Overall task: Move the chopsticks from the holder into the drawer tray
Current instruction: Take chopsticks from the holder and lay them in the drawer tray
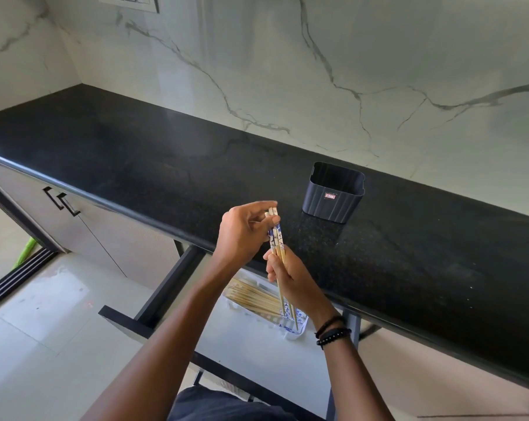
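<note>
L grip [245,232] & R grip [290,278] round chopsticks [278,235] over tray [296,335] in drawer [166,287]; holder [333,192] behind on counter [135,165]

holder [334,192] on counter [135,153], tray [293,334] in drawer [257,344]

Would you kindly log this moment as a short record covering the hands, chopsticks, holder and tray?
left hand: pinches upper ends of held chopsticks
right hand: grips the same bundle lower down
held chopsticks: near upright, over the open drawer
holder: on the counter, no chopsticks showing
tray: in drawer, loose chopsticks lying inside
</note>
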